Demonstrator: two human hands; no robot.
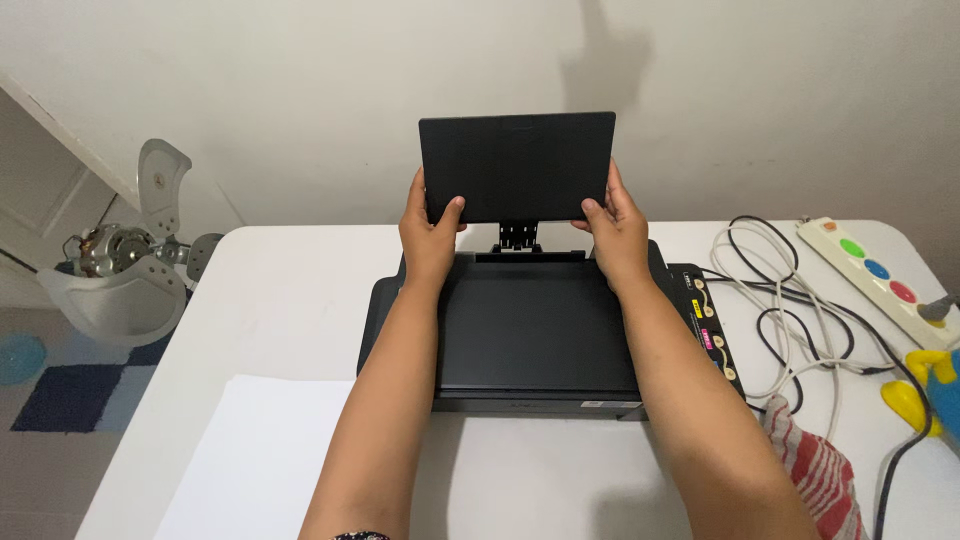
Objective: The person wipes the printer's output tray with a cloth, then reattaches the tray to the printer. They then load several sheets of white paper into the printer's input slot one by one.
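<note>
Left grip [430, 232]: clamped on the left edge of the paper support flap [517, 165]; thumb on its front face, fingers behind it
Right grip [615, 228]: clamped on the flap's right edge; thumb in front, fingers out of sight behind
Paper support flap: black, flat, standing upright between the two grips; raised above the back of the printer [535, 335] on a narrow black bracket just below the grips
Printer: black, lid closed, directly under both forearms; resting on the white bench [290, 300]
Ink tank strip [712, 335]: on the printer's side, just below and outside the right grip; coloured labels on it
Paper sheets [255, 455]: white stack on the bench, well below the left grip, beside the left forearm
Cables [790, 310]: tangled black and white, outward of the right grip
Power strip [880, 275]: white with coloured buttons, farther out beyond the cables
Striped cloth [820, 470]: red and white, well below the right grip
</note>
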